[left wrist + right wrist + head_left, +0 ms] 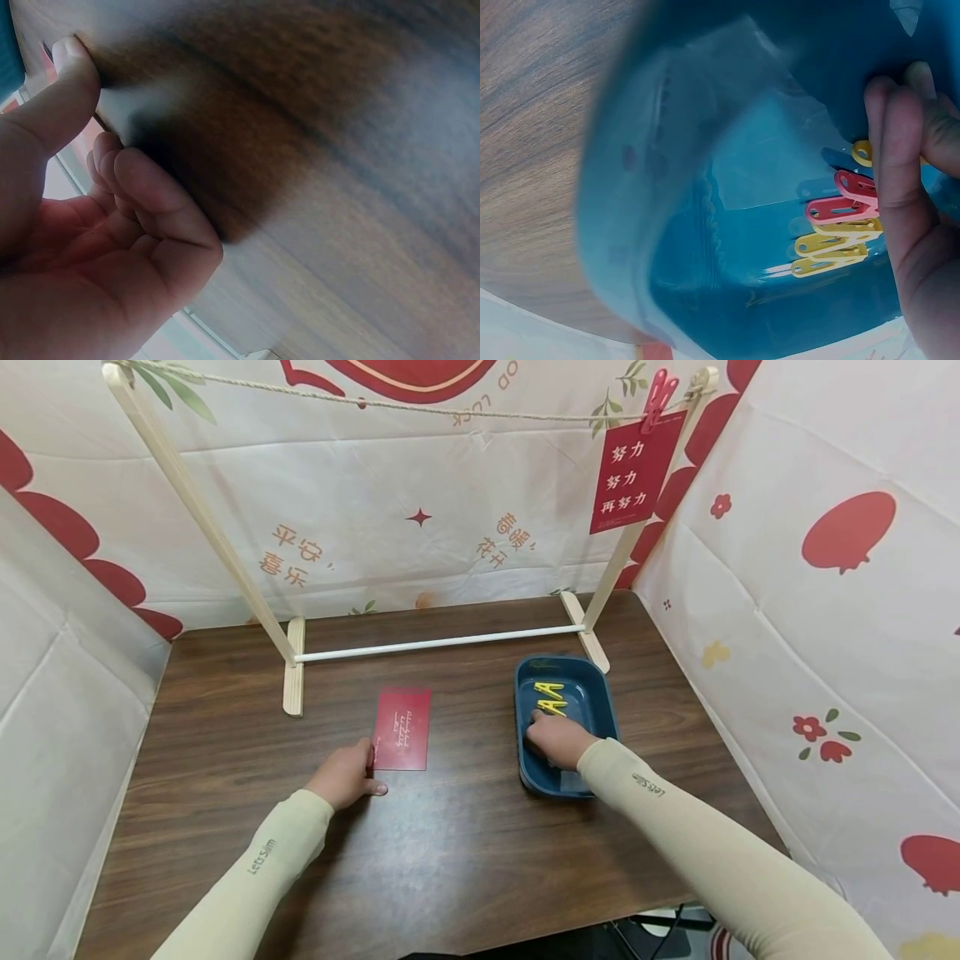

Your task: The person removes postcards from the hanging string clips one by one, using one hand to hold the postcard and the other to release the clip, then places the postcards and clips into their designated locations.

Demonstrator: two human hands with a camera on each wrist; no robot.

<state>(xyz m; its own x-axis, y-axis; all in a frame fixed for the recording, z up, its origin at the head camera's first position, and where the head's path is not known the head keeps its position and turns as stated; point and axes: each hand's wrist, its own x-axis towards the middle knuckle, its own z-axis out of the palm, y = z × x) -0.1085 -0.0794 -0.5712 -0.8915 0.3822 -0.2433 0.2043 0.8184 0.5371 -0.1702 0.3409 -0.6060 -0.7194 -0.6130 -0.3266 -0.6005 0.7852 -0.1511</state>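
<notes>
My left hand (345, 773) is at the left edge of a red card (405, 727) with white writing, which lies on the table. In the left wrist view its thumb (71, 82) is stretched out and the other fingers bend loosely near the tabletop. My right hand (558, 741) reaches into a blue basin (522, 768). Its fingers pinch a yellow clothespin (861, 154), mostly hidden behind them. A red clothespin (832, 210) and other yellow clothespins (550, 689) lie beside it, along with a clear plastic bag (727, 97).
Behind the card stands a wooden frame (198, 518) with a white crossbar (442, 644) and a rope (465, 413) along its top. A pink clothespin (658, 400) holds another red card (633, 477) on the rope's right end. Printed cloth walls (795, 635) enclose the table.
</notes>
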